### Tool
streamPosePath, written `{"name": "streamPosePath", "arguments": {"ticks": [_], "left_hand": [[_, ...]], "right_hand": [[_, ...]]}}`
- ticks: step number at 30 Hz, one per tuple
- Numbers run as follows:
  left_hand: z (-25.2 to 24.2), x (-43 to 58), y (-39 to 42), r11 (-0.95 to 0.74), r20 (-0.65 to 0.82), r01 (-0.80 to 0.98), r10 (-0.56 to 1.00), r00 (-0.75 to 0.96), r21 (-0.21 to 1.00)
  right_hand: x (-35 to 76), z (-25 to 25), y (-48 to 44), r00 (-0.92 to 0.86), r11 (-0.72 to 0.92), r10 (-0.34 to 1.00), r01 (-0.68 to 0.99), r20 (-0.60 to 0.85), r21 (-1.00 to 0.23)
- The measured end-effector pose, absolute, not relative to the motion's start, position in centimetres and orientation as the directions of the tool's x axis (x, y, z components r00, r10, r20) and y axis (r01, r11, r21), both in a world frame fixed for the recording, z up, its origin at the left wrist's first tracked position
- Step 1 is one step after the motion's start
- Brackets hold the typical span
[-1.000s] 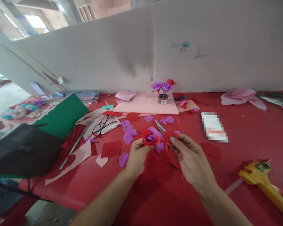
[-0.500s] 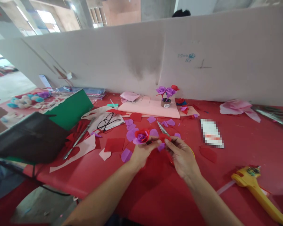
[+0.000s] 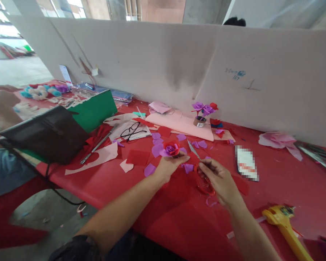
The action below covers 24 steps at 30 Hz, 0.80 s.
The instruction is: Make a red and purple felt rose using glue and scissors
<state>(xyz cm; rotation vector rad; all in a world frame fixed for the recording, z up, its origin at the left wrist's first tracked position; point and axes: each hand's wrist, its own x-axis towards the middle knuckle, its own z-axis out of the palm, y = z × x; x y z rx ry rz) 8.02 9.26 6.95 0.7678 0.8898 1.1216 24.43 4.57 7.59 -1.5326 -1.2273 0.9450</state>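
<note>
My left hand (image 3: pixel 167 166) is closed on the base of a paper rose (image 3: pixel 171 148) with red outer petals and a purple heart, held just above the red table (image 3: pixel 288 181). My right hand (image 3: pixel 220 178) is close beside it, fingertips pinched on a small red paper piece (image 3: pixel 193 158) next to the rose. Under my right hand lie scissors (image 3: pixel 193 150) with red handles, blades pointing away from me. Loose purple and red paper petals (image 3: pixel 156 149) are scattered around both hands.
A yellow glue gun (image 3: pixel 286 226) lies at the right front. Glasses (image 3: pixel 132 130), a pink sheet (image 3: pixel 179 123), a small pot of paper flowers (image 3: pixel 202 114), a green sheet (image 3: pixel 95 108) and a black bag (image 3: pixel 46 132) sit behind and left. Another person's hand (image 3: pixel 2 103) shows far left.
My view has swung left and pulled back. Both hands stay together around the rose, which has turned slightly in my left hand; my right hand keeps pinching the red piece.
</note>
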Motion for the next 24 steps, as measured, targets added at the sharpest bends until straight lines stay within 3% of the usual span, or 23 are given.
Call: {"name": "streamPosePath", "arguments": {"ticks": [3,5,8,12,18,20,24], "left_hand": [[6.8,7.7,9.8,0.292,-0.219,-0.432,0.952,0.212,0.853],[6.5,7.6,10.2,0.332,-0.257,-0.424,0.940,0.224,0.843],[6.1,7.3,10.8,0.388,-0.311,-0.401,0.918,0.245,0.830],[6.2,7.1,11.2,0.415,-0.343,-0.399,0.908,0.241,0.818],[6.4,6.5,11.9,0.383,-0.352,-0.449,0.923,0.154,0.808],[6.5,6.3,12.1,0.364,-0.354,-0.482,0.928,0.115,0.797],[6.9,6.0,12.4,0.325,-0.366,-0.560,0.930,0.043,0.762]], "right_hand": [[27.4,7.0,3.8,0.127,-0.028,0.987,0.749,0.103,-0.661],[28.7,6.4,3.2,0.084,-0.052,0.996,0.861,0.041,-0.506],[29.4,5.8,2.9,0.036,-0.075,0.995,0.890,-0.096,-0.450],[29.2,5.9,3.4,0.037,-0.112,0.985,0.877,-0.167,-0.466],[30.0,7.0,3.4,0.044,-0.248,0.962,0.550,-0.269,-0.797],[29.9,7.5,3.2,0.034,-0.230,0.968,0.520,-0.249,-0.823],[28.7,8.3,3.5,0.052,-0.087,0.996,0.527,-0.070,-0.845]]}}
